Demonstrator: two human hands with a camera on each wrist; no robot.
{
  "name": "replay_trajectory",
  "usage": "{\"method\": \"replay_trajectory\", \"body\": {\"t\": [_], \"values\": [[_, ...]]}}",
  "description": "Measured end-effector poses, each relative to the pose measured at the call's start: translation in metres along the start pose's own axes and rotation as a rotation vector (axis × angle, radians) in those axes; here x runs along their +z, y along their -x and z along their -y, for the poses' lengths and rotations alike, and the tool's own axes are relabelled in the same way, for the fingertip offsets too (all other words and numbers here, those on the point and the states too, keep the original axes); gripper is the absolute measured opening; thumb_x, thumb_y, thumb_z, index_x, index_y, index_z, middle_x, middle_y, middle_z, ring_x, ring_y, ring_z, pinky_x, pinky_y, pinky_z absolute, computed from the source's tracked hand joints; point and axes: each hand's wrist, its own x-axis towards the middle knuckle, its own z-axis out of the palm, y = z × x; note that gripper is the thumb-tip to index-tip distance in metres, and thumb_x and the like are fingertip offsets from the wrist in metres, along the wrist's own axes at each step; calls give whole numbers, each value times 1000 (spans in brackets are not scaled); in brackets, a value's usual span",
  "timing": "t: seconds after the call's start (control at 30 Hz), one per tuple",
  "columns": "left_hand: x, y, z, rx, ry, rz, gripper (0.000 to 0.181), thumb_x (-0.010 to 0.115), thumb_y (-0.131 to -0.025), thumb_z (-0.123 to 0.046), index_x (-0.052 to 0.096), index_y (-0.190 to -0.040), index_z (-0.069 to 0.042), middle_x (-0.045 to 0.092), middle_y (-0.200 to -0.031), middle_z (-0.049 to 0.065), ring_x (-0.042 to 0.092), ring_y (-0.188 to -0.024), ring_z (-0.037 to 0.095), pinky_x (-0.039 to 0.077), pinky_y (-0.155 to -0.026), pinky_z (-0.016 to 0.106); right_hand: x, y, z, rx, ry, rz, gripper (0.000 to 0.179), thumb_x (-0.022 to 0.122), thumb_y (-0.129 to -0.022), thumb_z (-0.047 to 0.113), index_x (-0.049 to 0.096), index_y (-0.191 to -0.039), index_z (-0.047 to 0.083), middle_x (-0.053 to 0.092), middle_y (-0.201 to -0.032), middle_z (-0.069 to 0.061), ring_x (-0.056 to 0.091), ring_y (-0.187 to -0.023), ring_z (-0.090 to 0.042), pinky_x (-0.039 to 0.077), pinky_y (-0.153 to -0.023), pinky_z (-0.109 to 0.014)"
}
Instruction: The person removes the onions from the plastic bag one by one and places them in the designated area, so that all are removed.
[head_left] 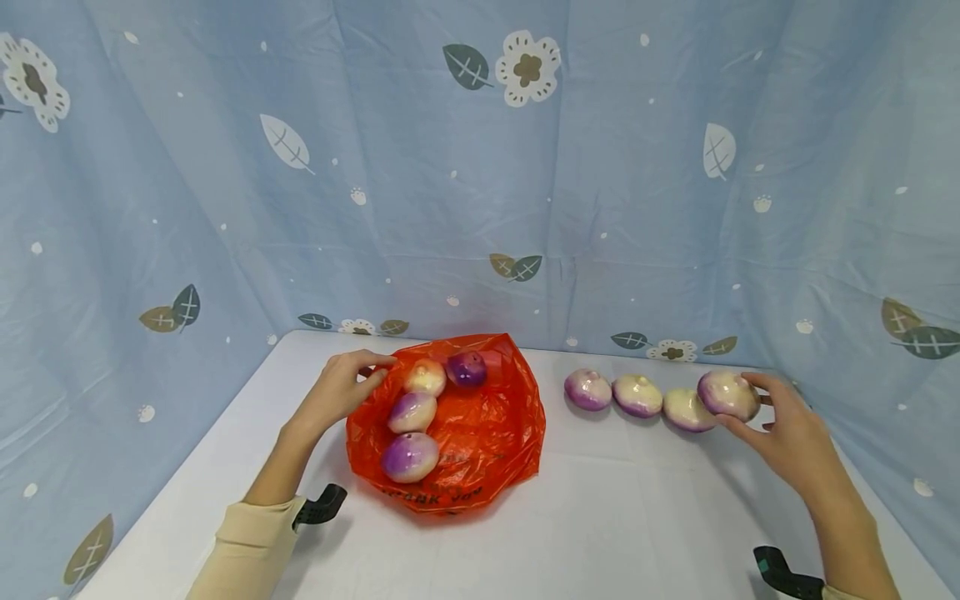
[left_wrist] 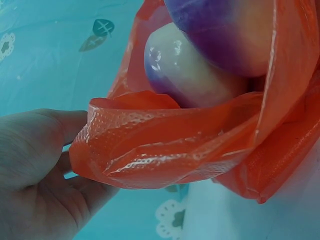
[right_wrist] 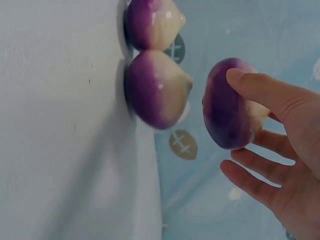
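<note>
My left hand (head_left: 347,387) holds the rim of a red plastic bag (head_left: 480,433) at its upper left, thumb and fingers partly hidden behind the plastic in the left wrist view. Inside the open bag lie several glossy purple-and-white onions (head_left: 411,457), one of them a darker purple onion (head_left: 467,369). On the right, my right hand (head_left: 791,429) grips another onion (right_wrist: 230,105) between thumb and fingertips. That onion is raised off the table and overlaps the end of a row of three onions (head_left: 637,395) in the head view.
The white table (head_left: 600,533) carries the bag at centre left and the onion row near the back edge at right. A blue curtain (head_left: 420,183) with leaf and flower prints hangs behind the table and along both sides.
</note>
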Motion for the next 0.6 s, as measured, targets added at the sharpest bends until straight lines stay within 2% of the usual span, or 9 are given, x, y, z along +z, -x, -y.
{"method": "replay_trajectory", "body": {"t": [0.07,0.13,0.2,0.23,0.3,0.4,0.6], "values": [[0,0,0,-1,1,1,27,62,-93,-8,71,-119,-6,72,-113,14,66,-95,29,61,-75,38,-1,1,-6,6,-4,-19,71,85,-75,24,48,-131,-1,58,-119,-28,58,-102,-47,48,-62,-13],[0,0,1,-1,1,2,27,62,-93,-7,70,-119,-6,72,-113,14,66,-95,29,61,-75,38,-1,1,-10,11,0,-36,71,86,-74,23,49,-130,-1,59,-117,-29,58,-99,-48,48,-63,-15],[0,-1,1,-3,1,3,27,62,-93,-7,70,-119,-6,72,-113,14,66,-95,29,61,-75,38,-1,3,-13,34,15,-29,72,85,-75,23,48,-131,-2,58,-118,-32,57,-98,-49,56,-68,-35],[0,-1,1,-4,1,4,27,62,-93,-7,70,-119,-6,72,-113,14,66,-95,29,61,-75,38,-1,3,-15,54,22,-16,73,84,-76,24,46,-132,-2,57,-119,-33,56,-99,-51,56,-70,-47],[0,-1,1,-5,-1,4,27,62,-93,-7,70,-119,-6,72,-113,14,66,-95,29,61,-75,38,-1,5,-16,94,38,12,73,82,-79,26,44,-134,-3,55,-122,-35,55,-101,-52,48,-73,-67],[0,-1,1,-3,0,4,27,62,-93,-7,70,-119,-6,72,-113,14,66,-95,29,61,-75,38,-1,7,-19,145,50,55,74,80,-82,29,41,-135,-3,51,-126,-37,52,-103,-54,45,-77,-70],[0,0,0,-7,8,6,27,63,-93,-7,70,-119,-6,72,-113,14,66,-95,29,61,-75,38,2,10,-30,195,78,106,75,78,-83,33,41,-134,-7,48,-128,-37,51,-104,-53,43,-79,-69]]}}
